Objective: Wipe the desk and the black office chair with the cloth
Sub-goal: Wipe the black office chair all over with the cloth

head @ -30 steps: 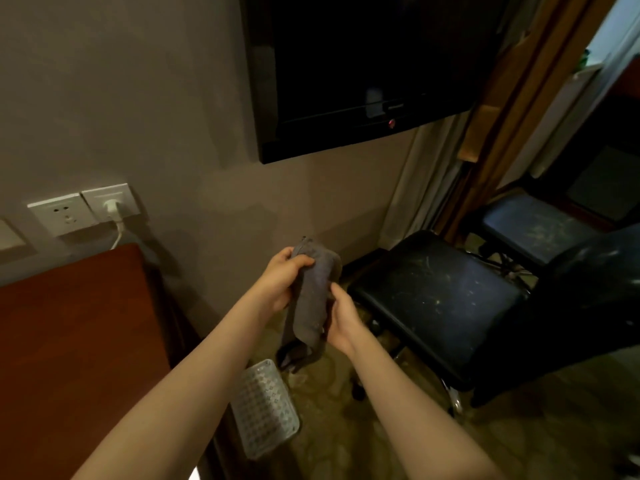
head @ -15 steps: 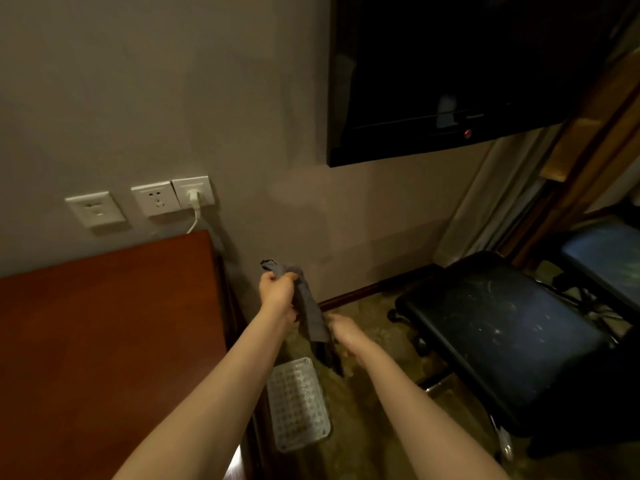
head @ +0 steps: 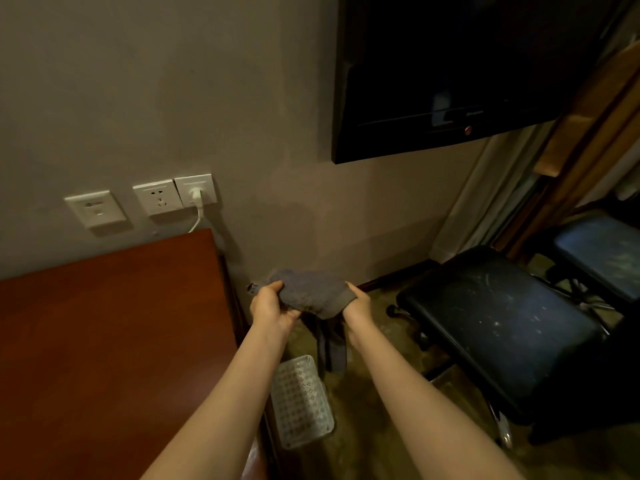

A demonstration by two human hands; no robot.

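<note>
Two bare forearms reach forward from the bottom edge, and beneath them on the floor [head: 381, 427] lies a pale perforated plastic basket [head: 301, 403], just beside the right edge of the reddish-brown wooden tabletop [head: 104, 341]. Further out, both hands hold the grey cloth [head: 311, 292] in the air between the tabletop and the black office chair [head: 495, 327], touching neither. The left hand [head: 273, 308] has its fingers curled round the cloth's left end, with a small corner poking out past the knuckles. The right hand [head: 358, 308] grips the right end, its fingertips hidden under the fabric. The cloth is bunched across the gap between the hands, and a dark tail of it hangs down between the wrists. The chair's seat stands to the right, its black surface marked with pale scuffs and specks. Beyond it sits a second seat [head: 602, 254] with a bluish top. On the grey wall [head: 173, 81] behind the tabletop are three white wall plates [head: 159, 197]; the right one holds a white plug [head: 196, 195] whose cord drops behind the tabletop. Higher up, a dark television [head: 450, 64] hangs on the wall, with a pale curtain [head: 478, 202] below its right end.
</note>
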